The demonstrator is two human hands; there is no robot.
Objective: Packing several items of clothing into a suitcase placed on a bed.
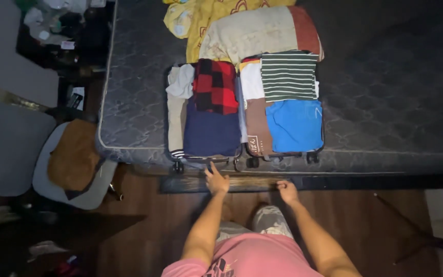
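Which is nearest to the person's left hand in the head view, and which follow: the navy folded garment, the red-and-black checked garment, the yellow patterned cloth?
From the left hand:
1. Navy folded garment, in the suitcase's left half, just above the hand.
2. Red-and-black checked garment, behind the navy one.
3. Yellow patterned cloth, at the mattress's far end.

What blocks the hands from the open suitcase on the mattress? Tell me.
Nothing visible. The left hand reaches just below the packed open suitcase near its wheels; the right hand rests lower, by the bed edge.
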